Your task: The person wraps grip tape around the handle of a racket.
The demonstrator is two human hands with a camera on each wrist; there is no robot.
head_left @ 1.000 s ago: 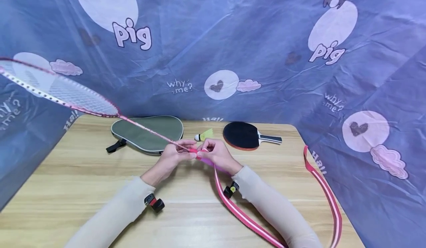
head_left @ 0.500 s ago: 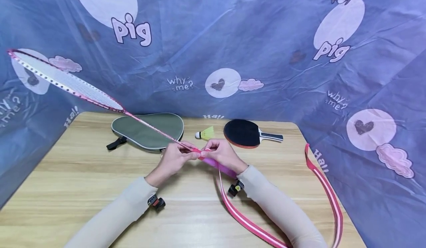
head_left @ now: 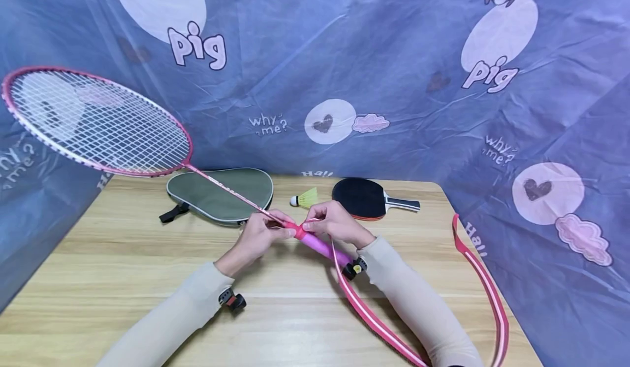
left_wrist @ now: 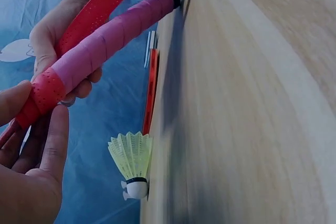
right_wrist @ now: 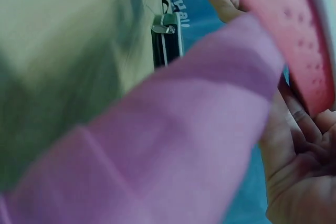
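Observation:
A pink badminton racket [head_left: 182,164] is held over the table, its strung head up at the left. My left hand [head_left: 258,238] grips it where the thin shaft meets the handle. Purple wrap covers the handle [left_wrist: 113,38], which ends in a black cap. Around its upper end lies red perforated grip tape [left_wrist: 48,88]. My right hand [head_left: 339,225] pinches the tape beside the handle, close to the left fingertips. From there the long tape strip [head_left: 369,315], red with a white centre line, hangs in a loop past the right forearm. In the right wrist view the purple handle [right_wrist: 173,124] hides much.
Along the back of the wooden table [head_left: 147,279] lie a green paddle case [head_left: 231,192], a yellow shuttlecock [head_left: 306,197] and a black table tennis paddle [head_left: 361,197]. The tape's far end [head_left: 460,241] reaches the right edge. A blue printed cloth [head_left: 403,71] surrounds the table.
The racket has rolled about its shaft, from nearly edge-on to showing its strings broadly. My right hand has shifted slightly right, and more of the purple handle shows.

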